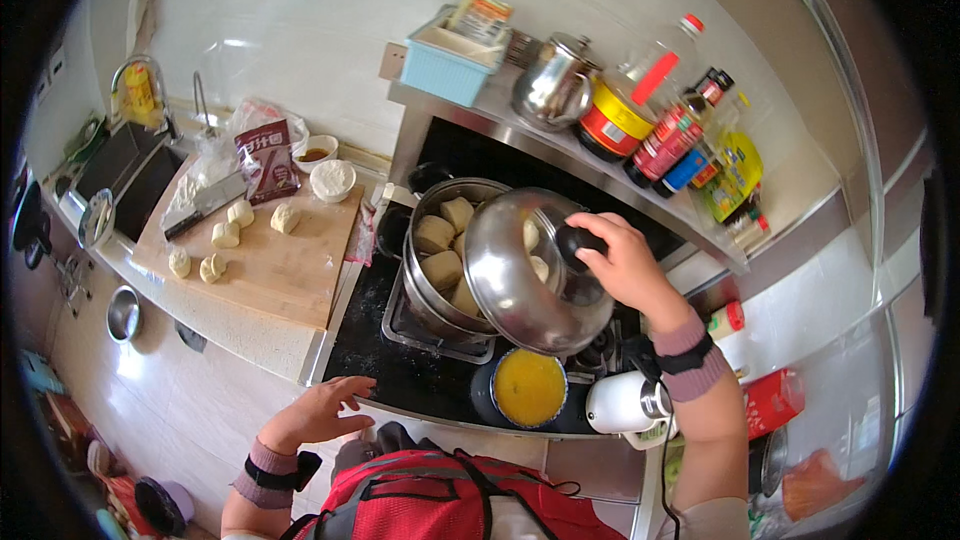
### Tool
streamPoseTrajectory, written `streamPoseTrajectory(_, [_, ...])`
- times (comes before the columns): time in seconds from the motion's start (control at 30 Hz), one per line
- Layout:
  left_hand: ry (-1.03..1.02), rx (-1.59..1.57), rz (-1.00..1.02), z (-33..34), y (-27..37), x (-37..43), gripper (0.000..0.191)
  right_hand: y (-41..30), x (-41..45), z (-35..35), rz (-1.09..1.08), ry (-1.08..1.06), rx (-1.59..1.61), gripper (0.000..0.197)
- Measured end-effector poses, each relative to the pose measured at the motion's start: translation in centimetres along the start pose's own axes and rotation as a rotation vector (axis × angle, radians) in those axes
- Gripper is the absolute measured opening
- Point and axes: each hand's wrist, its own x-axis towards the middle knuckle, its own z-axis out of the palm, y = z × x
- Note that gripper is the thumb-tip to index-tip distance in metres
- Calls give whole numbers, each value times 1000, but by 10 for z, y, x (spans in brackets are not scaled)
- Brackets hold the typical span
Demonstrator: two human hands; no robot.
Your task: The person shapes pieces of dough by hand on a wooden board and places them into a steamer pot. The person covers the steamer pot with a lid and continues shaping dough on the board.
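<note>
My right hand grips the black knob of a domed steel lid with a see-through panel. The lid hangs tilted over the right side of a steel steamer pot, hiding part of it. Several pale dough buns sit close together inside the pot. The pot stands on the black gas stove. Near the stove's front edge, my left hand holds nothing, its fingers apart. A bowl of yellow liquid is on the stove's front, just below the lid.
At left, a wooden board bears dough pieces, a cleaver, a brown packet and a bowl of flour. A steel shelf behind the stove holds a kettle and bottles. A white appliance stands front right.
</note>
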Motion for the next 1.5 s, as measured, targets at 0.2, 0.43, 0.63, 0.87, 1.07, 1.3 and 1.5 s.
streamPoseTrajectory(0.2, [166,-93,-126,-10,-28,-45,56,-10,63,52,-66,-84,-43,36])
streamPoseTrajectory(0.43, [234,-149,-196,-7,-39,-73,56,-5,78,64,-32,-147,-42,38])
streamPoseTrajectory(0.63, [233,-118,-206,-2,-39,-76,55,-5,72,71,-80,-102,-50,39])
streamPoseTrajectory(0.87, [177,-129,-170,-12,-29,-60,56,-8,51,58,11,34,7,62])
streamPoseTrajectory(1.07, [120,-80,-106,-36,-40,-47,55,-58,-25,62,107,412,263,28])
streamPoseTrajectory(1.3, [-91,58,41,-60,-47,-7,55,-95,-140,114,436,462,633,14])
streamPoseTrajectory(1.5, [-237,137,96,-71,-40,10,54,-128,-189,125,616,455,652,16])
